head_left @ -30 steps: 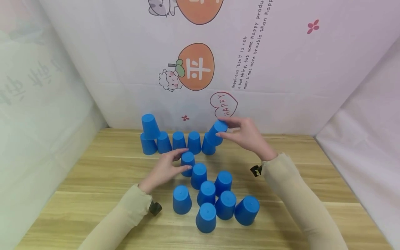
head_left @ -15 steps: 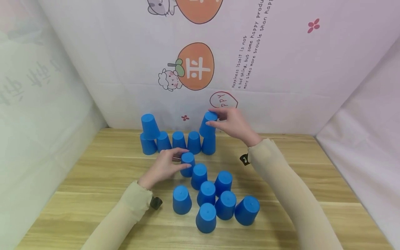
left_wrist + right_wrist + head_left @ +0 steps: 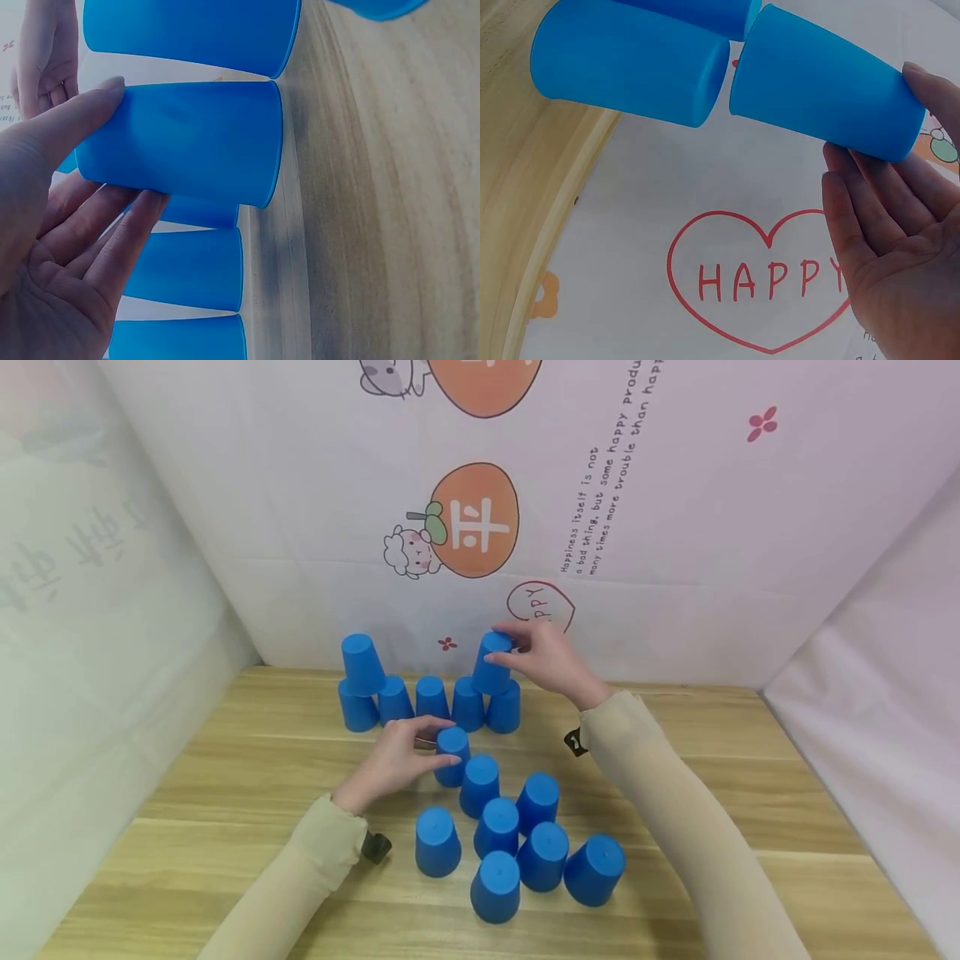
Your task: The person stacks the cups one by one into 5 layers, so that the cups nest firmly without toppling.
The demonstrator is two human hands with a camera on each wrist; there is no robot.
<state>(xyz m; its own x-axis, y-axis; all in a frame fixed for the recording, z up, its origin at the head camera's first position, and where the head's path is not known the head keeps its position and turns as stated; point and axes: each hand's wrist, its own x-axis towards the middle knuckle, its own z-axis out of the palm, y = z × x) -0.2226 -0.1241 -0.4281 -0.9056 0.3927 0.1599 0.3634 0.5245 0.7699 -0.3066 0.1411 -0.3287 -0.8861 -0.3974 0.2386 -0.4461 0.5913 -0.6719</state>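
My right hand (image 3: 547,656) pinches an upside-down blue cup (image 3: 492,664) near its base, over the two right-hand cups of the back row. In the right wrist view, that held cup (image 3: 825,86) is tilted, its rim close to the base of a row cup (image 3: 630,64). My left hand (image 3: 397,760) has thumb and fingers around another inverted cup (image 3: 452,758) in front of the row; the left wrist view shows this cup (image 3: 184,142) between thumb and fingertips. At the row's left end, one cup (image 3: 363,664) stands on top of the cups below.
Several inverted blue cups stand loose on the wooden table (image 3: 247,827), among them a near cup (image 3: 496,887), a left cup (image 3: 437,842) and a right cup (image 3: 595,870). A printed white cloth (image 3: 660,610) rises right behind the back row.
My right hand has carried its cup leftward, from over the row's right end to above the gap between the two rightmost cups. My left hand stays at its cup.
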